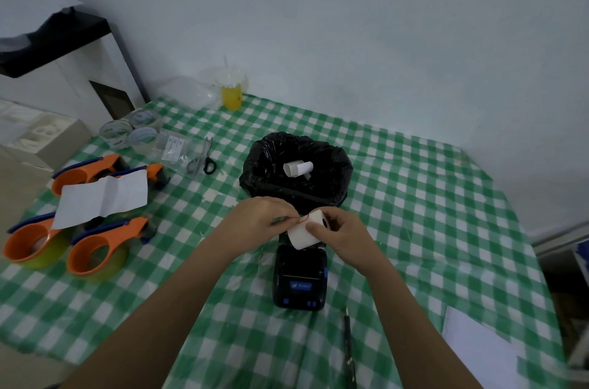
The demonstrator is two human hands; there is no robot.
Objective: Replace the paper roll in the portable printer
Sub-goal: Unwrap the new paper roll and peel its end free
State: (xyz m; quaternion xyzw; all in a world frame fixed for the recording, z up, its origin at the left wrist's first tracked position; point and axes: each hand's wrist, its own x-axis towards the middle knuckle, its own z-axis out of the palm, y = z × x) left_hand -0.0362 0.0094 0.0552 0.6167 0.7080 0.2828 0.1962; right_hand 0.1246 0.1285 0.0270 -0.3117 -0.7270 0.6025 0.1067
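Note:
A white paper roll (305,231) with a dark core hole is held just above the black portable printer (300,280), which sits on the green checked tablecloth with its lid area hidden behind the roll. My right hand (342,237) grips the roll from the right. My left hand (259,218) pinches a thin red strip at the roll's left edge. A used paper roll core (297,168) lies inside the bin lined with a black bag (296,170) right behind my hands.
Several orange tape dispensers (95,245) and a folded white sheet (102,199) sit at the left. Scissors (204,157), clear tape rolls (130,130) and a yellow drink cup (232,92) lie further back. A pen (348,329) and white paper (478,347) lie at the near right.

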